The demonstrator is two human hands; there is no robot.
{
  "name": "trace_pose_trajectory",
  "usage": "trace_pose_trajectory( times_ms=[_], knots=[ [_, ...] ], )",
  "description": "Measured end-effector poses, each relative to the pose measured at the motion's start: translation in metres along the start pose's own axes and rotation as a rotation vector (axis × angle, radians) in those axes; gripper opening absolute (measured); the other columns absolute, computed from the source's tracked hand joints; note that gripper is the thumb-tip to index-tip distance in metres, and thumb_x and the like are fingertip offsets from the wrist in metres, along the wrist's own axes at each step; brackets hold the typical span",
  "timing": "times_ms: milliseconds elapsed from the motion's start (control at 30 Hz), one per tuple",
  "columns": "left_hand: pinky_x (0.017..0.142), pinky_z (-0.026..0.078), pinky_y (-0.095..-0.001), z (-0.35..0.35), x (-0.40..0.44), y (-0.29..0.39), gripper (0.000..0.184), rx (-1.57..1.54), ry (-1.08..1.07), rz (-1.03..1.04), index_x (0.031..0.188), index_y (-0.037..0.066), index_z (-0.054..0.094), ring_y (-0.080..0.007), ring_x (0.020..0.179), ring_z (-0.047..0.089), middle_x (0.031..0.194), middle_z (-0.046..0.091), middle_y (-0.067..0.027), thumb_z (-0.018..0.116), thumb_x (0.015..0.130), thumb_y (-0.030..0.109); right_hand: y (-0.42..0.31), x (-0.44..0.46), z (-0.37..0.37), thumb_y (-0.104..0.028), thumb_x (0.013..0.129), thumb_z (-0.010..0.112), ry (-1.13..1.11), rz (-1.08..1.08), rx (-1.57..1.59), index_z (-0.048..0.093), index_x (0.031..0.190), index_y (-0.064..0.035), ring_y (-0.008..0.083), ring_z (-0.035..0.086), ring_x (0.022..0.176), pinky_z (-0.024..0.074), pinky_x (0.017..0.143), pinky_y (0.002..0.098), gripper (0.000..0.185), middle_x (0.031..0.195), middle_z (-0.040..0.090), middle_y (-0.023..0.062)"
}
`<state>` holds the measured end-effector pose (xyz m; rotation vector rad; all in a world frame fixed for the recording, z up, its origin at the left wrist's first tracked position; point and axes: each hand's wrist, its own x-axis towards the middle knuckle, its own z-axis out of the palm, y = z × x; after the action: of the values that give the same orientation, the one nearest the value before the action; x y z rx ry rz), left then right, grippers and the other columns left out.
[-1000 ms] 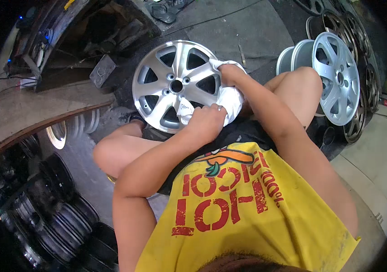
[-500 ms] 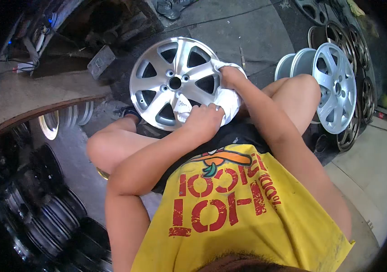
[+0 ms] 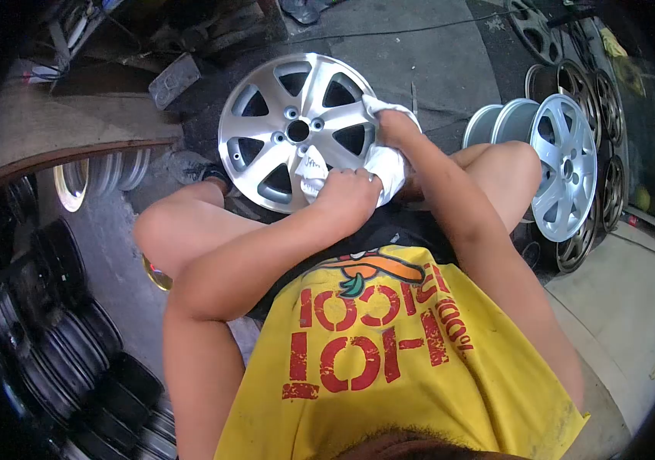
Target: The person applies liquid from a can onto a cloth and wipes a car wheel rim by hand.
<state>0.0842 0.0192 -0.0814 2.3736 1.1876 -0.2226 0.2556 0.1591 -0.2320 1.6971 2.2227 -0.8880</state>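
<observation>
A silver multi-spoke wheel rim (image 3: 266,126) rests face up and slightly tilted in front of my legs. My left hand (image 3: 350,192) is closed on the bunched white cloth (image 3: 390,170) at the rim's near edge, and a marked corner of the cloth lies over a spoke. My right hand (image 3: 395,129) grips another part of the same cloth at the rim's right edge; the cloth covers its fingertips.
Silver rims (image 3: 565,169) stand beside my right knee, with darker rims (image 3: 610,107) behind. Black rims (image 3: 51,360) are stacked at the lower left. A metal block (image 3: 174,80) lies left of the wheel, near a curved wooden edge (image 3: 74,157). A cable crosses the floor.
The view has shifted and turned slightly, so the surroundings sit differently in the frame. Both hands keep their hold on the cloth and have barely moved against the rim.
</observation>
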Motion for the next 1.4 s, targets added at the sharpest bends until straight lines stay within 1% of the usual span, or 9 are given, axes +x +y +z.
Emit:
trace_pose_trajectory(
  times_ms=[67,167,367,567,633,800,1100,1200,1400],
  knots=[
    [0.075,0.055,-0.0444,0.001,0.000,-0.002,0.020,-0.008,0.061,0.012,0.105,0.006,0.069,-0.0309,0.091,0.072,0.101,0.070,-0.0158,0.060,0.090,0.015,0.003,-0.012,0.006,-0.009,0.066,0.077,0.175,-0.094,0.129,0.066,0.130,-0.0093,0.0355,0.069,0.108,0.0537,0.093,0.0435,0.065,0.116,0.072,0.0204],
    [0.075,0.055,-0.0442,0.003,-0.001,0.004,0.020,-0.034,0.048,0.002,0.105,0.005,0.068,-0.0307,0.090,0.072,0.100,0.070,-0.0158,0.060,0.090,0.016,0.001,0.006,-0.004,-0.011,0.067,0.077,-0.023,-0.037,-0.026,0.065,0.131,-0.0092,0.0355,0.068,0.110,0.0529,0.095,0.0438,0.065,0.119,0.070,0.0204],
    [0.078,0.055,-0.0457,0.005,0.000,0.003,0.022,-0.088,0.021,0.010,0.108,0.004,0.066,-0.0343,0.092,0.071,0.103,0.068,-0.0169,0.061,0.088,0.012,0.001,-0.011,0.006,-0.010,0.074,0.069,0.141,-0.049,0.059,0.069,0.124,-0.0081,0.0367,0.066,0.113,0.0517,0.097,0.0437,0.050,0.119,0.070,0.0219],
    [0.079,0.055,-0.0458,0.000,0.002,0.002,0.023,-0.051,-0.020,-0.018,0.109,0.004,0.066,-0.0337,0.093,0.072,0.103,0.070,-0.0173,0.060,0.088,0.012,0.001,0.011,0.003,-0.006,0.074,0.067,-0.073,0.010,-0.113,0.068,0.126,-0.0099,0.0367,0.066,0.113,0.0516,0.097,0.0441,0.052,0.120,0.070,0.0209],
    [0.079,0.055,-0.0453,-0.002,0.002,-0.001,0.023,-0.075,-0.010,-0.018,0.109,0.004,0.067,-0.0329,0.092,0.071,0.101,0.070,-0.0172,0.060,0.088,0.012,-0.008,-0.023,-0.006,-0.004,0.077,0.064,0.108,-0.114,-0.004,0.063,0.134,-0.0104,0.0362,0.066,0.114,0.0513,0.097,0.0451,0.057,0.125,0.068,0.0202],
    [0.079,0.055,-0.0462,0.002,0.006,0.001,0.024,-0.089,0.023,0.019,0.109,0.004,0.067,-0.0333,0.091,0.071,0.101,0.069,-0.0178,0.060,0.088,0.013,-0.009,0.010,-0.011,-0.008,0.075,0.068,-0.096,-0.001,-0.142,0.061,0.136,-0.0120,0.0370,0.066,0.114,0.0512,0.098,0.0449,0.062,0.125,0.068,0.0197],
    [0.078,0.055,-0.0464,-0.001,0.001,0.003,0.023,-0.117,0.030,0.002,0.108,0.002,0.066,-0.0347,0.090,0.071,0.101,0.069,-0.0176,0.062,0.087,0.011,-0.001,0.010,0.001,-0.010,0.076,0.070,-0.040,-0.033,-0.129,0.061,0.135,-0.0098,0.0387,0.066,0.113,0.0520,0.096,0.0445,0.059,0.121,0.069,0.0212],
    [0.078,0.055,-0.0464,-0.005,-0.002,-0.001,0.023,-0.107,0.039,-0.018,0.109,0.002,0.065,-0.0351,0.089,0.071,0.101,0.069,-0.0178,0.061,0.088,0.011,-0.001,-0.013,0.003,-0.008,0.079,0.067,0.115,-0.162,-0.033,0.066,0.125,-0.0055,0.0375,0.067,0.110,0.0528,0.094,0.0446,0.046,0.118,0.070,0.0217],
    [0.077,0.056,-0.0440,0.000,-0.005,0.000,0.022,-0.077,0.071,0.015,0.106,0.004,0.068,-0.0313,0.090,0.072,0.099,0.071,-0.0164,0.060,0.089,0.015,-0.010,-0.005,-0.001,-0.011,0.077,0.071,-0.022,-0.049,-0.110,0.066,0.126,-0.0086,0.0364,0.069,0.108,0.0545,0.092,0.0441,0.050,0.118,0.071,0.0201]
  ],
)
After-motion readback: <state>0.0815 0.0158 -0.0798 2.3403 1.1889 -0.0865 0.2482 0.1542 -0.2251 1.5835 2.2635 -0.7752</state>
